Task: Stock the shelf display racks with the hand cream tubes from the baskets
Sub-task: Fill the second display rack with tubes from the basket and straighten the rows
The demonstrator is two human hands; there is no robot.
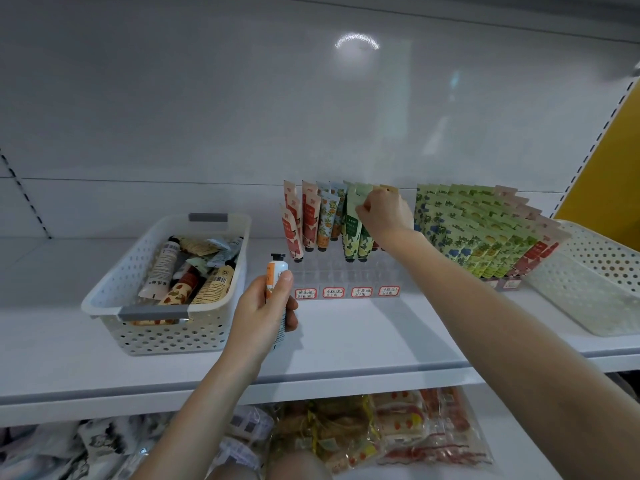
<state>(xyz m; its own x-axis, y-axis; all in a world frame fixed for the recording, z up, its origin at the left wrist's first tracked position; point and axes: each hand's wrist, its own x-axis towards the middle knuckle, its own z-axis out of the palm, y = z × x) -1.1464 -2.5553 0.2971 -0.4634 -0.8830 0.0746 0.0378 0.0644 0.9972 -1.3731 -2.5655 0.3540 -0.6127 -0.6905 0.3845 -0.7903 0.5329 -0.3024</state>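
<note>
the person's right hand (382,214) pinches a green tube (352,223) in the clear rack (346,273) and should seat it upright, cap down, while the left hand (263,306) grips an orange-white tube (276,274) just in front.

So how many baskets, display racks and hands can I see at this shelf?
Baskets: 2 (left basket, right basket)
Display racks: 2 (middle rack, right rack)
Hands: 2 (left hand gripping an orange-white tube, right hand pinching a racked tube)
Total: 6

White perforated basket (166,327), grey handles (154,311)
</note>
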